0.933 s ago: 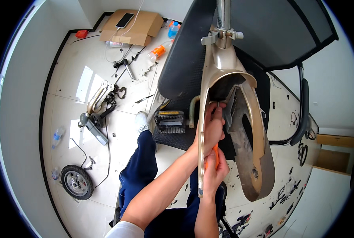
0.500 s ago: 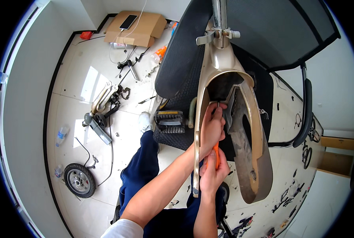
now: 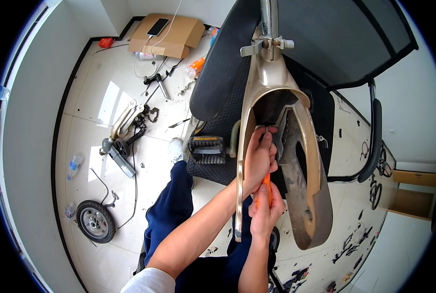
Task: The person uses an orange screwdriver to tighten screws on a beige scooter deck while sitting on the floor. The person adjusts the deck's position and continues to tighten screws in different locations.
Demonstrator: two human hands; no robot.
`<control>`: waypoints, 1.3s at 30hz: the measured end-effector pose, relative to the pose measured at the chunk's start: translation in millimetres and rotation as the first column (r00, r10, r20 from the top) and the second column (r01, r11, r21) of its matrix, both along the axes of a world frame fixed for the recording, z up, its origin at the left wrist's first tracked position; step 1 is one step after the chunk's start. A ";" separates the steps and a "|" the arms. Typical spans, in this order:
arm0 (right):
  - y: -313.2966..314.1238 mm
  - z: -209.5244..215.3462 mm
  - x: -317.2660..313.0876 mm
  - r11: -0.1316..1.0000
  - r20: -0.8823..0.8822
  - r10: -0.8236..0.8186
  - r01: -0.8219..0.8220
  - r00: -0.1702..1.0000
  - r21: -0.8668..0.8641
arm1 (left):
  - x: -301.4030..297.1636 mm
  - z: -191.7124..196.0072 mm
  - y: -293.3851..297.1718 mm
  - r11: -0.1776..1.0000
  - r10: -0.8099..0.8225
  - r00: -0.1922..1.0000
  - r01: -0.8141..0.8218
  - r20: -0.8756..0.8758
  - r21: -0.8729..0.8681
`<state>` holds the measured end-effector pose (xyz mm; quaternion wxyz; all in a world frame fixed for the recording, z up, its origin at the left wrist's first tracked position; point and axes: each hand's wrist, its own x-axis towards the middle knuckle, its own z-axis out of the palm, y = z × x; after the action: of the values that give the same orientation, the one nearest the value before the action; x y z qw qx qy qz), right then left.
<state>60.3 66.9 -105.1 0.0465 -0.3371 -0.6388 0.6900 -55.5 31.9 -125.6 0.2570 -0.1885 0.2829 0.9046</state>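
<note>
Orange-handled screwdriver set up inside a champagne-gold metal scooter frame shell.

The screwdriver stands nearly upright, its orange plastic grip low and its thin steel shaft rising to the dark hollow under the shell's arch. The shell is a long curved hood, narrow at the top where a steel post and clamp meet it, widening downward into two sides; its grimy, dust-caked inner face shows on the right side.

Two hands (one screwdriver)
</note>
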 end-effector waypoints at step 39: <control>-22.3 8.0 -15.5 0.609 -0.039 0.231 -0.114 0.972 0.785 | -6.9 -13.0 -6.1 0.998 -0.011 1.000 0.012 -0.012 0.067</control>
<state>44.8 44.6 -97.2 0.1639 -0.1728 -0.8983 0.3692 -62.4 25.8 -138.6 0.2666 -0.1729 0.2549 0.9133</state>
